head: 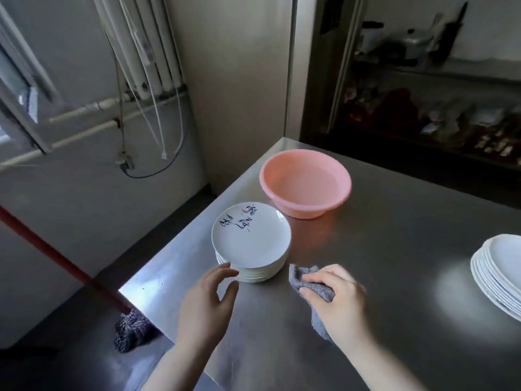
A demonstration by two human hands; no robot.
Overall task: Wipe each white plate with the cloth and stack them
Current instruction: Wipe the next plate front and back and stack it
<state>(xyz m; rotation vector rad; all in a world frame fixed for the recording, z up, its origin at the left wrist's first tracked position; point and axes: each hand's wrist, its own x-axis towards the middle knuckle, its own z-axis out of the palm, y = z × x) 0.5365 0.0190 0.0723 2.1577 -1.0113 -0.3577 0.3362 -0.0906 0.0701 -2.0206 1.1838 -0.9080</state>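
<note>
**Listener:** So, what is nearest to you?

**Operator:** Closest to me are my two bare hands over a steel surface [380,249]. My right hand [337,301] is closed around a grey cloth [317,286], bunched in the fingers and resting on the metal. My left hand [207,304] is spread wide and holds nothing; its fingertips [225,270] reach the near edge of a stack of plates.

**Listener:** Where is that stack?

**Operator:** The left stack of white plates [251,244] stands just ahead of my left hand, a little to its right. The cloth lies just beside the stack on the right, close but not touching. The top plate bears dark brushed characters on its far half.

**Listener:** Which hand is better placed?

**Operator:** I judge the left hand is nearer, already at the rim, so it would lift the top plate while the cloth comes across from the right.

**Listener:** And farther off?

**Operator:** A second pile of white plates [499,275] sits well apart at the right edge, partly cut off from view. Behind the left stack stands a pink basin [306,183]; whether it holds water I cannot tell. Down to the left, on the floor, a mop [129,328] with a red handle leans in.
</note>
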